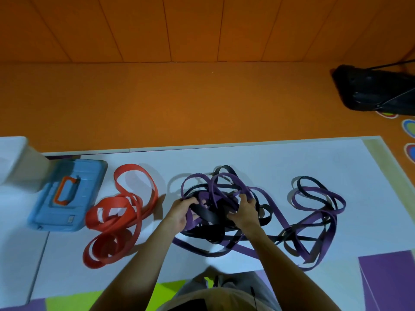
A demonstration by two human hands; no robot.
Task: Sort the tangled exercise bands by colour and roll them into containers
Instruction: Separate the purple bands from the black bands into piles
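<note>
A tangle of purple bands and black bands lies in the middle of the white mat, trailing off to the right. My left hand grips a wide black band at the tangle's left side. At the middle of the pile my right hand has its fingers curled into the purple and black loops. The red bands lie apart in a loose heap on the left. A blue lidded box with an orange handle sits further left.
A white container stands at the far left edge, behind the blue box. A black bag lies on the orange floor at the back right. Purple and green floor tiles border the mat near me.
</note>
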